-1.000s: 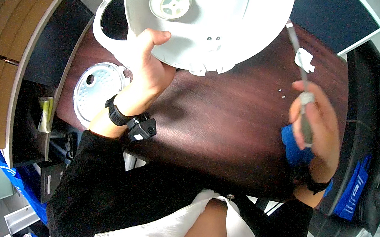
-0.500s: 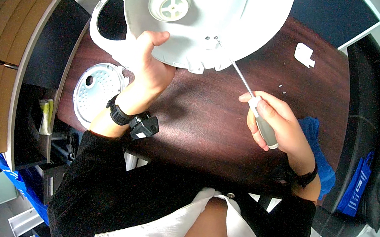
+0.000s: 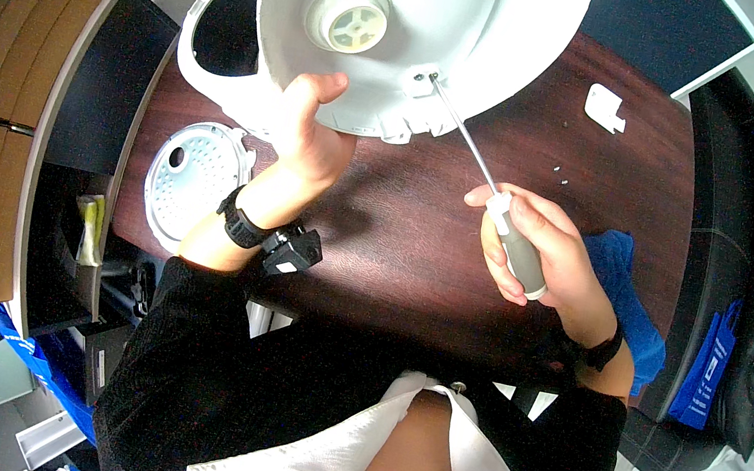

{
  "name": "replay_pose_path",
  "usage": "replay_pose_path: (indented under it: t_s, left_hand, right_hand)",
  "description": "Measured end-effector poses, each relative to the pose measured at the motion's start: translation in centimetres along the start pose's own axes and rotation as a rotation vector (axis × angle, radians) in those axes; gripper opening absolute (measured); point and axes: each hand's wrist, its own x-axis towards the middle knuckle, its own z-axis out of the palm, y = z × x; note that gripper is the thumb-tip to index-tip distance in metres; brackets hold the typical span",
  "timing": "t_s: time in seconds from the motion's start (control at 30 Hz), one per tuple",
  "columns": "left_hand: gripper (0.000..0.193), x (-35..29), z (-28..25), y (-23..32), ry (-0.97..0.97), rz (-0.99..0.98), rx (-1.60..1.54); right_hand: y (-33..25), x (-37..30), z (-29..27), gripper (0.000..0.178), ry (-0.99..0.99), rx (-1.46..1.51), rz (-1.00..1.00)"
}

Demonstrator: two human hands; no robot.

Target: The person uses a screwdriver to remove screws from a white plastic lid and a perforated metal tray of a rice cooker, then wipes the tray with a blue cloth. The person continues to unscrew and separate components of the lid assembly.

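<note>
My left hand (image 3: 315, 129) grips the near rim of a large white bowl-shaped plastic shell (image 3: 436, 14), thumb inside and the other fingers hidden underneath. A loop-shaped handle (image 3: 193, 67) curves from the shell's left side. Inside it sits a round cream-coloured piece (image 3: 356, 22) with spokes, and two small dark screw holes show near the rim. My right hand (image 3: 551, 251) is wrapped around the grey-and-white handle of a screwdriver (image 3: 481, 161). The screwdriver's tip meets the right one of the two holes; whether a screw sits there cannot be made out.
A round perforated white plate (image 3: 193, 193) lies on the dark wooden table (image 3: 414, 252) at the left. To the far right are a small white plastic cover (image 3: 605, 108) and a few tiny pieces (image 3: 559, 173). A blue cloth (image 3: 625, 289) lies beside my right wrist.
The shell has tilted and shifted slightly to the right in my left hand. The screwdriver's tip stays at the hole, while my right hand has moved a little left.
</note>
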Motion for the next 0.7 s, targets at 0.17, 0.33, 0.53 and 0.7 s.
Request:
replay_pose_path:
  t_s: [0.17, 0.33, 0.53, 0.7]
  left_hand:
    - [0.02, -0.1, 0.4, 0.7, 0.043, -0.285, -0.388]
    - [0.028, 0.1, -1.3, -1.9, -0.046, 0.483, 0.363]
    - [0.036, -0.3, 0.4, 2.1, -0.034, -0.382, -0.461]
    - [0.036, -0.3, 0.1, -0.5, 0.0, -0.038, -0.111]
  right_hand:
    - [0.0, -0.2, 0.1, 0.037, -0.002, 0.018, 0.006]
    - [0.1, -0.2, 0.2, 0.037, -0.011, 0.02, -0.006]
    - [0.2, -0.2, 0.2, 0.037, -0.007, 0.055, 0.0]
    - [0.1, -0.2, 0.4, 0.037, -0.013, 0.103, 0.025]
